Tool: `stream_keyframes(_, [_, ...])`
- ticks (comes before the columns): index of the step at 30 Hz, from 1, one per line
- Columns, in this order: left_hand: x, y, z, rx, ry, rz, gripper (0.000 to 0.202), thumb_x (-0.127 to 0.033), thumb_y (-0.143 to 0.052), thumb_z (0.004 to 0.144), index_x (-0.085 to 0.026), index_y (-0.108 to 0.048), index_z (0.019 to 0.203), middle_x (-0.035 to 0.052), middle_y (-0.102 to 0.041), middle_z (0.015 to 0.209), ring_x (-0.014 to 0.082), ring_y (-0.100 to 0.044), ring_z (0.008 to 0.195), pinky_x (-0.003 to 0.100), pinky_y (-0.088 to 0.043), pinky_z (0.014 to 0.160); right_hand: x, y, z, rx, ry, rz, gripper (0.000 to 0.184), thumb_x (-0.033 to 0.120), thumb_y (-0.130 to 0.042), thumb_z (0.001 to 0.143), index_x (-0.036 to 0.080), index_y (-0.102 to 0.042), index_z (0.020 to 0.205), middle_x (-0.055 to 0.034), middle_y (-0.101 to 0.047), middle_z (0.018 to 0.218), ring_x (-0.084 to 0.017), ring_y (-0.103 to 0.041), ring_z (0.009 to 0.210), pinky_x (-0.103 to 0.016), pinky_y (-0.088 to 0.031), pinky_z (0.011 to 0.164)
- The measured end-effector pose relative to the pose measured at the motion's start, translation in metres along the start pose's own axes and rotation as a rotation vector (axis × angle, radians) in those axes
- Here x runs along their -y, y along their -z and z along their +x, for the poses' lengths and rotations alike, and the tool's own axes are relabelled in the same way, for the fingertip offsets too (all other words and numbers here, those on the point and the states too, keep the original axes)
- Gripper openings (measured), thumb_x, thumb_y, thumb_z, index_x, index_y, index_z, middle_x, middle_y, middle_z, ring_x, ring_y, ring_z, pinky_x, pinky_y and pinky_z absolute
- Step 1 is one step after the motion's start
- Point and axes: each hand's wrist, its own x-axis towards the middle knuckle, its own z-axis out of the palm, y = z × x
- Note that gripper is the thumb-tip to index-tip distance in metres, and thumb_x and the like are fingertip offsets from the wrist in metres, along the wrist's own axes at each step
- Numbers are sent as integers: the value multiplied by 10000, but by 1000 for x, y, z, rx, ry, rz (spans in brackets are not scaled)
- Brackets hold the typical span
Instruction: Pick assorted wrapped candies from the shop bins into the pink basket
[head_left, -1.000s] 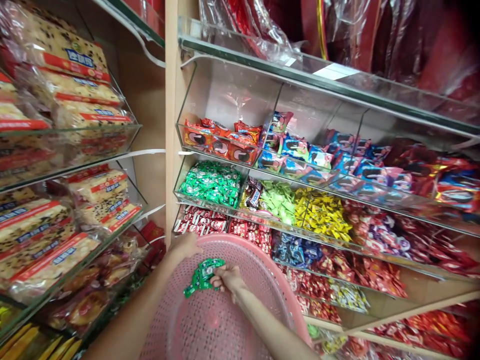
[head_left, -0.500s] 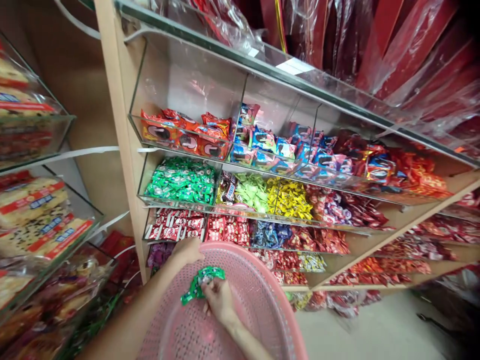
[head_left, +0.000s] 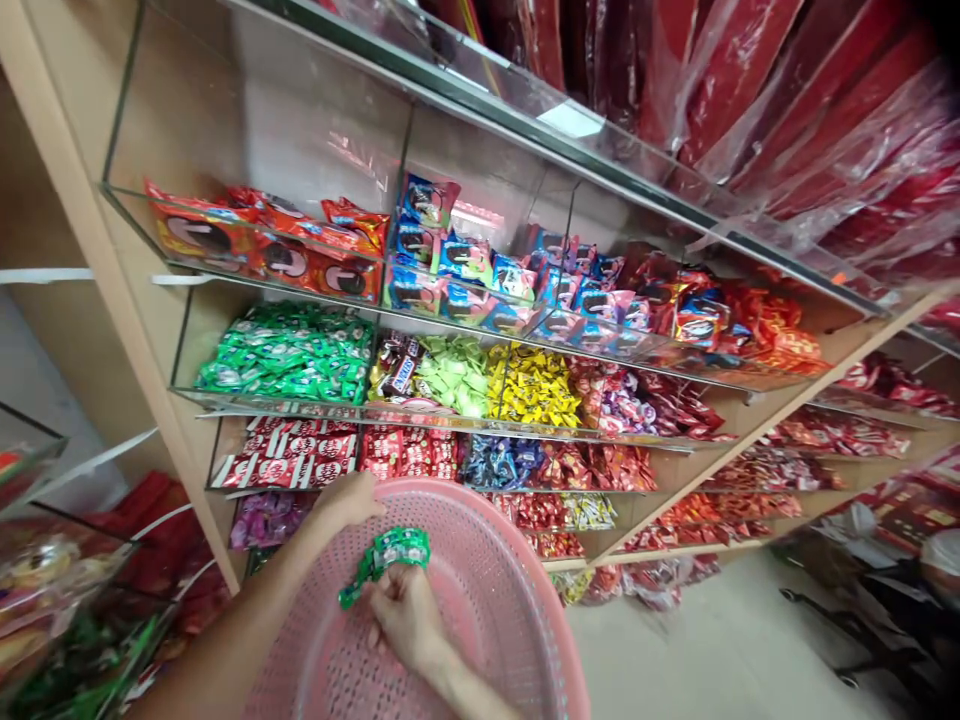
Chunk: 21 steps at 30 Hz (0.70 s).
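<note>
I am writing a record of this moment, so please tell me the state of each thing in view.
Pink basket: open, held at its rim
Left hand: closed on the rim
Right hand: closed on green packets
Green packets: bunched
Shelf's green candies: heaped
Yellow candies: heaped
Red-and-white packets: in rows
Blue packets: stacked

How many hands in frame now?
2. The left hand is on the basket rim; the right hand is over the basket's inside, holding green candies. Both are partly hidden; no other hands show.
</note>
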Motion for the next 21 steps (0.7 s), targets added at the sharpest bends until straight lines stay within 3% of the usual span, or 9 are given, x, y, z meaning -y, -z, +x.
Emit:
stream_keyframes(5, [-64,-10,19,-19,19,-44,363,-435,-556,616,-195,-606,884,110,-677,959,245,-627,868,275,-436,633,-15,66,-10,73,39,-40,367,512,-487,759,197,-406,588,67,-459,387,-58,-369,273,-158,-257,285])
stream_keyframes(13, [-183,-27,41,-55,-7,-81,271,-422,-586,609,-223,-623,789,75,-695,875,220,-634,838,250,-427,621,-44,186,-36,138,42,-28,320,465,-504,755,204,-399,602,73,-445,374,-76,-394,280,-165,-261,285])
stream_keyframes(17, [-222,-36,50,-54,-29,-83,299,-464,-573,607,-226,-624,781,76,-693,871,239,-635,828,267,-431,611,-57,225,-46,110,89,-79,312,441,-478,780,199,-419,591,63,-454,396,-77,-410,309,-172,-269,314])
stream_keyframes(21, [-248,-40,56,-63,-60,-52,297,-455,-571,603,-224,-626,781,82,-690,877,248,-632,828,273,-427,599,-62,250,-51,14,206,-153,334,414,-497,782,190,-419,547,56,-444,417,-67,-405,363,-173,-274,371])
